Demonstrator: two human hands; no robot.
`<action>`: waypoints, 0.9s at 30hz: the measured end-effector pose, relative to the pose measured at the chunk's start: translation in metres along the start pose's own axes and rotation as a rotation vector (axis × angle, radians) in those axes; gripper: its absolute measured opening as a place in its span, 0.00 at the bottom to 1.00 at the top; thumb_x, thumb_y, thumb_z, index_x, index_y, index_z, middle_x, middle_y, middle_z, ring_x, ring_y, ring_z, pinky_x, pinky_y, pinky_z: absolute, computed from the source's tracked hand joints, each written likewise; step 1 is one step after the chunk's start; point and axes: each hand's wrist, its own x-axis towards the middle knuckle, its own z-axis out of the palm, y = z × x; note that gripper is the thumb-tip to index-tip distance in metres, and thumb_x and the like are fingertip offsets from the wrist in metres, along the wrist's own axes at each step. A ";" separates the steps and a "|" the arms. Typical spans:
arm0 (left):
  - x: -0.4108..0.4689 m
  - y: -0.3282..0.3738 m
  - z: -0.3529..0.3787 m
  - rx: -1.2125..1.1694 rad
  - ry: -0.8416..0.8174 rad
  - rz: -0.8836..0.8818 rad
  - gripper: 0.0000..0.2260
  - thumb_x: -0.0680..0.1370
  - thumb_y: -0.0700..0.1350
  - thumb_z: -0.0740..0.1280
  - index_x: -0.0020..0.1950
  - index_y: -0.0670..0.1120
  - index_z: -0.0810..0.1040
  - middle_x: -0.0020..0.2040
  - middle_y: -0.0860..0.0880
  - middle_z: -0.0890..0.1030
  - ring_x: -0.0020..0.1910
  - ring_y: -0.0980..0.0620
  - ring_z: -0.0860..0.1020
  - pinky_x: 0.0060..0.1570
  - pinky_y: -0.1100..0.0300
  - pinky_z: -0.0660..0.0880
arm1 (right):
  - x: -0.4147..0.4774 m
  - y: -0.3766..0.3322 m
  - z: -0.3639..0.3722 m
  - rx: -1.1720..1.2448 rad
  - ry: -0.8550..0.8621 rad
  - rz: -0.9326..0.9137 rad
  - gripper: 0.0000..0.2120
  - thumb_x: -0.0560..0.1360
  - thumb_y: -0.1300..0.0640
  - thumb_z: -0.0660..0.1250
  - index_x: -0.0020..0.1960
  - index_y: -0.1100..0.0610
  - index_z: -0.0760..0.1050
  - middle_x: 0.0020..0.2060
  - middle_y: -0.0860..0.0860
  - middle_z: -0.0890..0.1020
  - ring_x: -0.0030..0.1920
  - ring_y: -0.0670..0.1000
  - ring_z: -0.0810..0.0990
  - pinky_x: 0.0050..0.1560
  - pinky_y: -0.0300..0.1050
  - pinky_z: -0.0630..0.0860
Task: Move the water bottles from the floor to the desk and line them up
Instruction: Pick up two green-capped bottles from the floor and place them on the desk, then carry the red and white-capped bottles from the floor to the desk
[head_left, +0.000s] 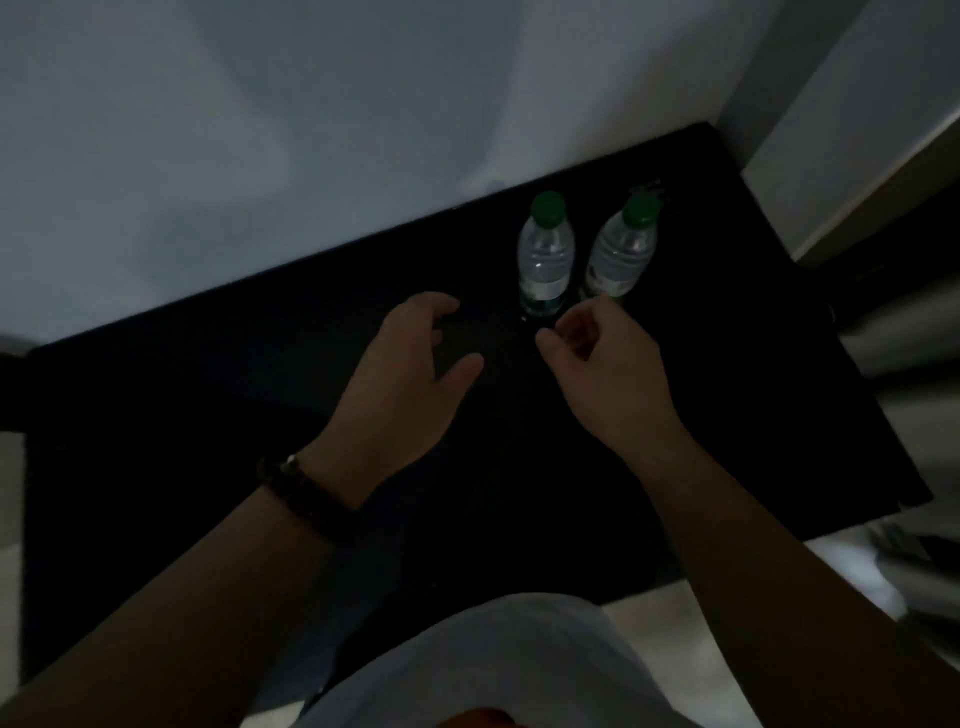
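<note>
– Fingers (436, 304) on the left hand (410, 374) are spreading in a loose half-curl, thumb sticking out to the right, gripping nothing. Confirming?
– Confirming. Palm is facing down over the black desk (208, 415). Too dark to tell whether it is touching the top. Dark beaded bracelet (306, 486) is sitting on that wrist.
– Right hand (608, 374)?
– Its fingers (576, 325) are curling in further, thumb pointing left, with a gap showing between thumb and fingertips. Holding nothing.
– Where are the bottles sitting?
– Both on the desk, far side, right of centre, near the white wall (260, 156). Left water bottle (545, 260) is standing upright, wearing its green left cap (548, 207). Right water bottle (621, 254) is standing just beside it, not touching, wearing its green right cap (641, 210), and looking tilted to the right in this wide lens.
– Hands relative to them?
– Both are sitting on the near side of the pair. Left hand is hanging near-left of the left water bottle, apart from it. Right hand's fingertips are overlapping the base of the right water bottle in view; cannot tell about contact.
– Anything else showing?
– White shirt (493, 660) at the near edge, both forearms reaching in.
</note>
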 end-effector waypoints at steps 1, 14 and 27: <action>-0.012 -0.008 -0.007 0.006 -0.005 -0.001 0.23 0.78 0.53 0.73 0.71 0.56 0.69 0.67 0.57 0.74 0.62 0.61 0.76 0.59 0.60 0.76 | -0.005 -0.005 0.010 -0.008 -0.056 -0.013 0.07 0.77 0.47 0.71 0.46 0.47 0.74 0.41 0.42 0.79 0.42 0.37 0.77 0.38 0.25 0.69; -0.185 -0.151 -0.112 -0.021 0.072 -0.184 0.06 0.78 0.52 0.71 0.54 0.55 0.80 0.43 0.58 0.82 0.43 0.64 0.80 0.45 0.63 0.79 | -0.109 -0.121 0.155 -0.293 -0.532 -0.347 0.05 0.78 0.47 0.70 0.44 0.42 0.75 0.37 0.41 0.80 0.42 0.34 0.78 0.37 0.34 0.70; -0.461 -0.393 -0.240 -0.112 0.314 -0.439 0.04 0.79 0.53 0.70 0.51 0.55 0.79 0.41 0.57 0.82 0.41 0.60 0.80 0.42 0.61 0.78 | -0.357 -0.231 0.399 -0.543 -0.831 -0.548 0.01 0.78 0.45 0.69 0.48 0.41 0.78 0.40 0.38 0.81 0.45 0.29 0.76 0.32 0.29 0.74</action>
